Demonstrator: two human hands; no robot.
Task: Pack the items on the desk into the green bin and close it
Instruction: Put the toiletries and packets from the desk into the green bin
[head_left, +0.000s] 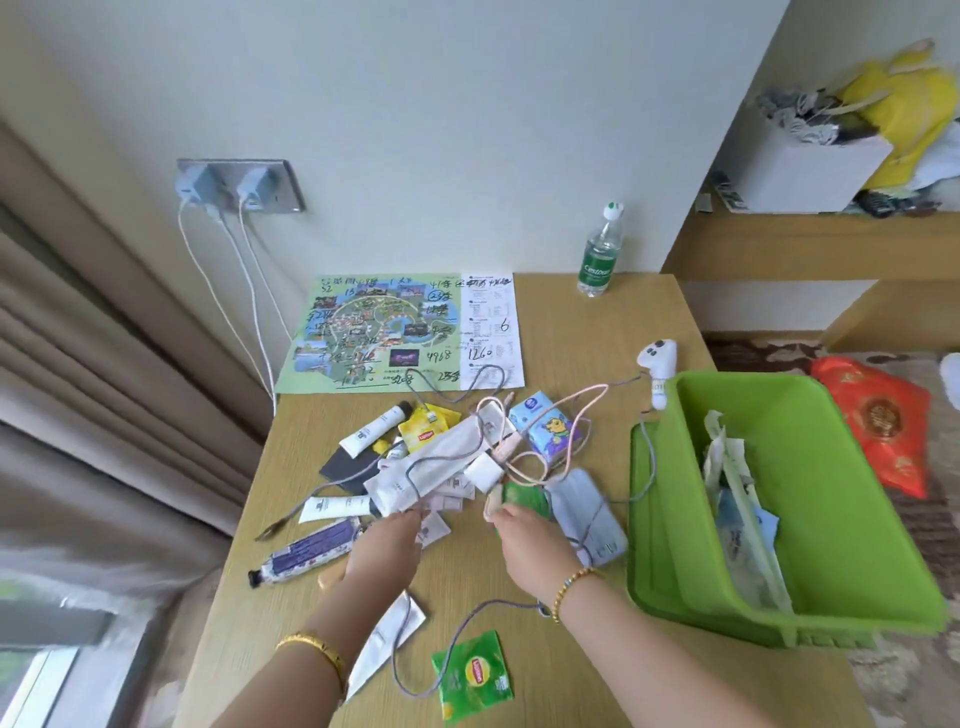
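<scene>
Head view: my left hand (384, 545) reaches palm-down into the pile on the desk (571, 649), fingers curled at the near end of a white tube (415, 480); whether they have closed on it I cannot tell. My right hand (524, 545) pinches a green packet (527, 499) together with a small beige item, thumb and fingers closed on them. The green bin (810, 467) sits at the right edge of the desk, open, with papers and wrappers already lying inside (737, 499); its lid (670, 545) leans against the bin's left wall. Still on the desk: a grey mask (587, 514) just right of my right hand, a blue tissue pack (545, 426), tangled cables (550, 441), a purple tube (306, 551) left of my left hand, a yellow tea bag (423, 428), a green tea bag (475, 675) near the front edge, a white controller (660, 364) touching the bin's far corner, a map (400, 332) and a water bottle (600, 254) by the wall.
</scene>
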